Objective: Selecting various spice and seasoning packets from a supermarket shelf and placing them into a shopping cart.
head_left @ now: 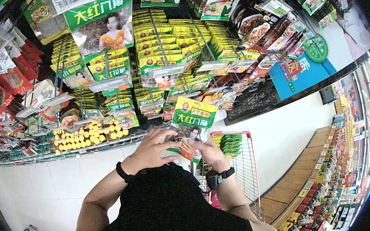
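Observation:
I hold a yellow and green spice packet [193, 125] upright near the middle of my view, a woman in orange printed on its front. My left hand [155, 147] grips it at the lower left, fingers bent against it. My right hand [212, 153] holds its lower right with the thumb over the front. Both wrists wear dark bands. Beyond the packet hang rows of similar yellow and green packets [165, 46], with a larger star-anise packet [91, 26] at upper left.
Red packets [12, 63] hang at left, yellow-capped containers [84, 139] below. A shopping cart [250, 175] with green packets stands just beyond my right hand. A blue sign [295, 77] lies upper right. A wooden-edged display [290, 183] lines the right, beside pale floor [40, 182].

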`<act>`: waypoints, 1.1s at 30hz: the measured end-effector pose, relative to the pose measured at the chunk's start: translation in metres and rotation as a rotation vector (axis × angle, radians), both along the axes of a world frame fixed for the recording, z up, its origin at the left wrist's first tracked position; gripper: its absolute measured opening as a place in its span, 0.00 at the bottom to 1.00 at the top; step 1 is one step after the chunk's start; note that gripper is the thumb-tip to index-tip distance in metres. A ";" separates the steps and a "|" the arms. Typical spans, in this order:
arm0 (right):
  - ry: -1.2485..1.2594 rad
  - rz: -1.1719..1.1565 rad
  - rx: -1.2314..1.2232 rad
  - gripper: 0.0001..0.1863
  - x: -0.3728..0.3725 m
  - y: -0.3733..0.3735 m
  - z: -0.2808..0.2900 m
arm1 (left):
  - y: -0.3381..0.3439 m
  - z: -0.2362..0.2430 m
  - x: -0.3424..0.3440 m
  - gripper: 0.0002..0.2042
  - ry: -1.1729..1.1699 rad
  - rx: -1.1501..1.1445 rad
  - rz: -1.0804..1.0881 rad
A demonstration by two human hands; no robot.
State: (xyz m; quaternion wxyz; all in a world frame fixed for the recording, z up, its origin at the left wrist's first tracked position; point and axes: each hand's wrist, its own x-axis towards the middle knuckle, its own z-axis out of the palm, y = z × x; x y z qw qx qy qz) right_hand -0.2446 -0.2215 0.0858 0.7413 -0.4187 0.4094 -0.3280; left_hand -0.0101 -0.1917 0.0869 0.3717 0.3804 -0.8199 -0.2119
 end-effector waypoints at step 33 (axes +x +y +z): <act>0.202 0.249 -0.658 0.10 0.071 -0.004 0.001 | 0.033 -0.037 0.074 0.24 0.482 0.405 0.099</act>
